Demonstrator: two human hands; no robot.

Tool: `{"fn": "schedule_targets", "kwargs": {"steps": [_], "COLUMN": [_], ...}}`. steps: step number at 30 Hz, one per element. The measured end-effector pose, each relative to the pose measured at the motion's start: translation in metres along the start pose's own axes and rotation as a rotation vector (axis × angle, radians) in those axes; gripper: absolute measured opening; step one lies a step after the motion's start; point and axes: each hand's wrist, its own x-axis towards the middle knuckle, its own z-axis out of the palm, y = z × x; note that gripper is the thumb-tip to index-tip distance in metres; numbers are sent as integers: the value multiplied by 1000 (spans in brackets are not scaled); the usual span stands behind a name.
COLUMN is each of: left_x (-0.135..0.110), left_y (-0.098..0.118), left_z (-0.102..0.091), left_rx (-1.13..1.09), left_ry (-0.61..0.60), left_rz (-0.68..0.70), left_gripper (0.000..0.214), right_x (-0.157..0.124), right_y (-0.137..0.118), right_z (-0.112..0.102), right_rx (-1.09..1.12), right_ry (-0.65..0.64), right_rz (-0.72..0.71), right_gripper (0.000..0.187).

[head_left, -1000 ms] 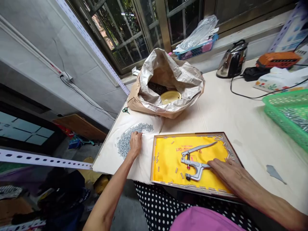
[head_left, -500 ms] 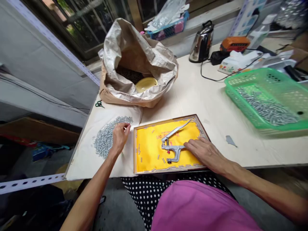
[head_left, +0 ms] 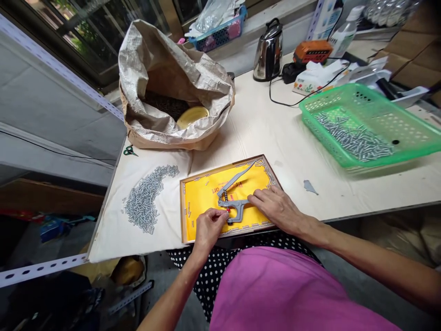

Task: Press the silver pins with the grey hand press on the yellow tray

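Observation:
My right hand (head_left: 275, 204) is closed around the lower handle of grey hand-press pliers (head_left: 237, 206), which lie over a shallow tray (head_left: 183, 209) with a yellow lining. The pliers' upper lever slants up and away, its jaws apart. At the jaw end, my left hand (head_left: 209, 227) pinches thumb and finger together beside the red tip; whatever sits between them is too small to make out. Small metal pins (head_left: 191, 224) lie loose on the yellow lining and along the tray's edges. Left of the tray, a pile of similar silvery pins (head_left: 143, 202) rests on white cloth.
Behind the tray stands a large open sack (head_left: 210, 138) with a yellow bowl (head_left: 193, 117) inside. At right is a green basket (head_left: 344, 158) holding metal pieces. A kettle (head_left: 268, 53), small scissors (head_left: 130, 150) and a grey scrap (head_left: 310, 187) are also on the table.
My left hand has moved from the pin pile rightward to the pliers' jaws. My right hand keeps its hold on the handle. The camera view has shifted, so the table appears further left.

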Motion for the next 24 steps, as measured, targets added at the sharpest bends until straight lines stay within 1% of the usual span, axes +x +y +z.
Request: {"fn": "schedule_targets", "kwargs": {"steps": [6,12,15,17,20,24], "left_x": [2,4,6,6,7,7], "left_y": [0,11,14,14,14,16], "left_z": [1,-3,-8,-11,-13,-11], "left_rx": [91,-25,-47,-51,-68,-36], "left_ry": [-21,-179,-250,-284,-314,-319], "left_rz": [-22,-268,-324,-335,-314,-318], "left_gripper": [20,21,26,29,29,30], "right_x": [2,6,6,6,7,8], "right_y": [2,2,3,3,3,1], "right_z": [0,11,17,20,21,21], "right_rx": [29,11,56,83,93,58], "right_ry": [-20,-58,-92,-107,-124,-137], "right_rz": [-9,-6,2,13,25,31], "right_gripper": [17,18,16,15,14,11]}}
